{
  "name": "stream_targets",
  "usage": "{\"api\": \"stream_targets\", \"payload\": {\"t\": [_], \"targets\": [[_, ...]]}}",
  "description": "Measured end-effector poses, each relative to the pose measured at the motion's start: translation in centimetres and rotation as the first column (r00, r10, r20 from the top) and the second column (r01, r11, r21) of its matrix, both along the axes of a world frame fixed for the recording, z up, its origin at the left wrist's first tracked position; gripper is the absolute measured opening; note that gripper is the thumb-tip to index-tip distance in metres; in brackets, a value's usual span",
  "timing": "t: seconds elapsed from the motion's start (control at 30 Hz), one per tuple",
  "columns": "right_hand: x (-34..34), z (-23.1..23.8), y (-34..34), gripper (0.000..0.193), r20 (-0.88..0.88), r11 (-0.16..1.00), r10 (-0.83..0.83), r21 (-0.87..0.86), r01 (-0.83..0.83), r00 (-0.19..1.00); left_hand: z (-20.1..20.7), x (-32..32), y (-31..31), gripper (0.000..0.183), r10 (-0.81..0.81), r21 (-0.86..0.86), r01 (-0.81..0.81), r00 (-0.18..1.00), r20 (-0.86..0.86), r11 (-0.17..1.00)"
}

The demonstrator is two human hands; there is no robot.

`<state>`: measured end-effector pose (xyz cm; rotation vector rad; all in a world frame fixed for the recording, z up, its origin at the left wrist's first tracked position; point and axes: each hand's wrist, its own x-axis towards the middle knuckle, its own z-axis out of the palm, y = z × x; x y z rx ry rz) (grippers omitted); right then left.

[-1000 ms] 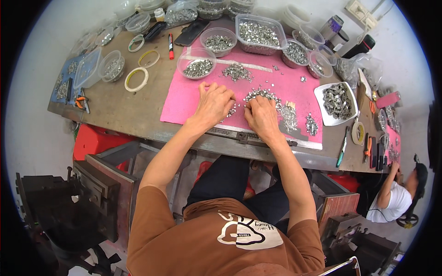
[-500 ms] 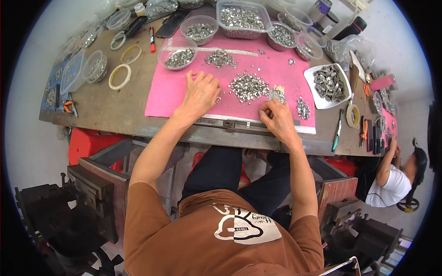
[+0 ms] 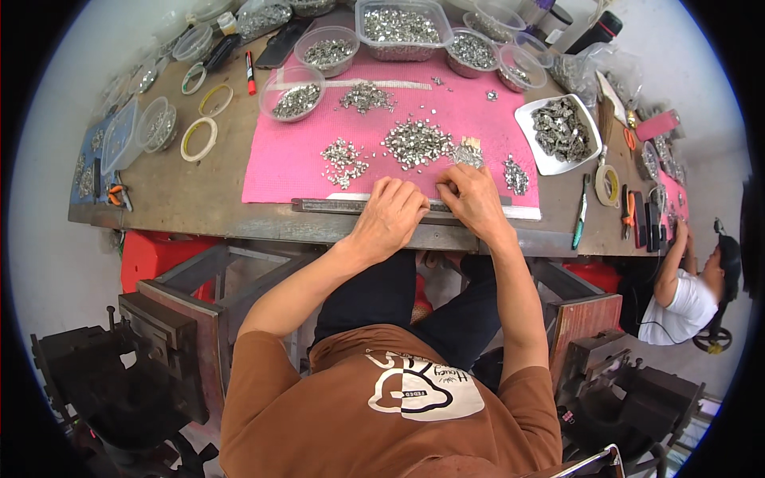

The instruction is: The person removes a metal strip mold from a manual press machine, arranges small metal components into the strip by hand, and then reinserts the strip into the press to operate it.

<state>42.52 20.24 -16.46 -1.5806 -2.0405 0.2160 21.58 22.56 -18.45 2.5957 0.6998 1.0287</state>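
Note:
My left hand (image 3: 391,212) is over a long dark metal bar (image 3: 331,205) at the table's front edge, its fingers pinched together. Close on its right, my right hand (image 3: 475,201) reaches the same bar, thumb and forefinger pressed together. What either pinch holds is too small or hidden to name. Beyond the hands, on a pink mat (image 3: 275,163), lie a left pile of small silvery metal pieces (image 3: 343,162) and a larger middle pile (image 3: 417,143). Flat silvery pieces (image 3: 468,154) lie just past my right hand, and a small pile (image 3: 515,174) is farther right.
Clear tubs of metal pieces (image 3: 402,54) line the back. A white dish (image 3: 522,119) of darker pieces stands right. Tape rolls (image 3: 185,151) and a red marker (image 3: 250,76) lie left; a teal-handled tool (image 3: 579,227) lies right. Another person (image 3: 681,307) sits at far right.
My left hand has come from the left pile, right and nearer, to the metal bar, uncovering that pile. My right hand stays pinched near the bar. The whole view has shifted slightly.

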Motion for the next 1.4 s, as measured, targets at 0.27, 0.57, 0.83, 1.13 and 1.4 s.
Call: {"api": "stream_targets", "payload": {"t": [0.27, 0.57, 0.83, 1.13, 1.4], "targets": [[-0.5, 0.4, -2.2, 0.010, -0.168, 1.000, 0.007, -0.001, -0.007, 0.986, -0.2, -0.2, 0.2, 0.014, -0.009, -0.003, 0.010, 1.000, 0.020, 1.000], [-2.4, -0.5, -3.7, 0.017, -0.155, 0.985, 0.079, 0.163, -0.053, 0.985, -0.4, -1.4, -0.3, 0.015, 0.029, -0.140, -0.008, 0.989, 0.144, 0.990], [-2.5, -1.0, -3.9, 0.020, -0.056, 0.958, 0.089, 0.279, -0.070, 0.994, 0.5, -3.9, 1.0, 0.010, 0.354, -0.045, -0.351, 0.927, 0.126, 0.935], [-2.6, -0.2, -4.5, 0.023, 0.142, 0.939, 0.096, 0.317, -0.137, 0.985, 0.8, -5.7, 6.3, 0.011, 0.439, 0.016, -0.439, 0.897, -0.047, 0.899], [-4.8, 0.4, 0.6, 0.015, -0.028, 0.949, 0.123, 0.296, -0.110, 0.992, 0.6, -5.2, 7.3, 0.012, 0.415, 0.038, -0.414, 0.897, -0.150, 0.909]]}}
